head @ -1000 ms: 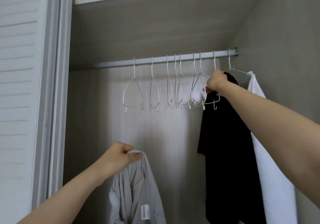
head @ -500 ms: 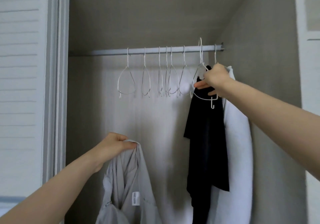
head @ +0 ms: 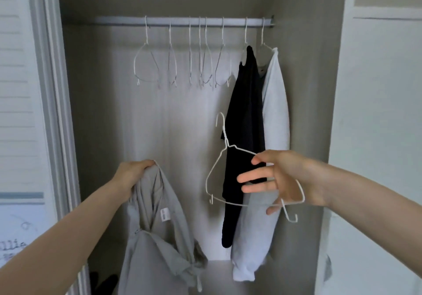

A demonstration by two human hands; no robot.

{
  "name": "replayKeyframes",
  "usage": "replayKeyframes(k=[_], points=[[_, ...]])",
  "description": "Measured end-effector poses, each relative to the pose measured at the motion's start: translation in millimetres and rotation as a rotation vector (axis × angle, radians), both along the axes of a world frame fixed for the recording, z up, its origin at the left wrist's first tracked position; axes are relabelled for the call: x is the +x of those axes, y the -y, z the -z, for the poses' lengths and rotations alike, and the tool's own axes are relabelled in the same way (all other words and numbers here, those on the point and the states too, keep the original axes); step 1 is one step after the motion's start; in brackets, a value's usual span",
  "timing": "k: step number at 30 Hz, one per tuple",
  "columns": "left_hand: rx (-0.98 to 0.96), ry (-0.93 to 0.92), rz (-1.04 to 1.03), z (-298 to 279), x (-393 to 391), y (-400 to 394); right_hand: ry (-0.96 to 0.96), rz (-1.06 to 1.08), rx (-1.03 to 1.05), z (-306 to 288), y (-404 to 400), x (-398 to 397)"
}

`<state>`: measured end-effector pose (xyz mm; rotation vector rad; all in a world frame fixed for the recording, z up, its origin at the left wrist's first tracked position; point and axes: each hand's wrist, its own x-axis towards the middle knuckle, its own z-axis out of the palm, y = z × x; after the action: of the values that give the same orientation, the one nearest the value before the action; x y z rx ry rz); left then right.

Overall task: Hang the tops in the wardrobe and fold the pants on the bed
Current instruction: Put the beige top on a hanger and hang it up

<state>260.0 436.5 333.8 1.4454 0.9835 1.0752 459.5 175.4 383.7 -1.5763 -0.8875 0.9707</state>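
Note:
My left hand [head: 131,174] grips a grey top [head: 159,244] by its upper edge, and the top hangs limp in front of the open wardrobe. My right hand [head: 278,180] holds a white wire hanger [head: 219,157] off the rail, its hook pointing up, at chest height right of the grey top. A black top [head: 246,116] and a white top [head: 274,102] hang at the right end of the rail [head: 182,21].
Several empty white wire hangers [head: 173,66] hang along the rail's middle. A louvred door [head: 18,89] stands at the left and a white panel [head: 379,134] at the right. Something dark lies on the wardrobe floor [head: 102,281].
My right hand has lifted one hanger off the rail and brought it down and towards me. The view has dropped lower. My left hand keeps its grip on the grey top.

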Motion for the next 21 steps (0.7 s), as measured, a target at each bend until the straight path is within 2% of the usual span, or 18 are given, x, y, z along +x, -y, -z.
replayKeyframes(k=[4,11,14,21], points=[[0.024,-0.006,0.004,11,-2,2,-0.192,-0.132,0.031,20,24,0],[0.198,-0.171,-0.063,19,-20,0,-0.198,-0.379,0.138,20,46,7],[0.232,-0.138,-0.114,21,-21,3,-0.187,-0.434,0.157,23,42,7],[0.239,-0.047,0.103,1,-6,40,-0.084,-0.442,0.193,54,2,0]])
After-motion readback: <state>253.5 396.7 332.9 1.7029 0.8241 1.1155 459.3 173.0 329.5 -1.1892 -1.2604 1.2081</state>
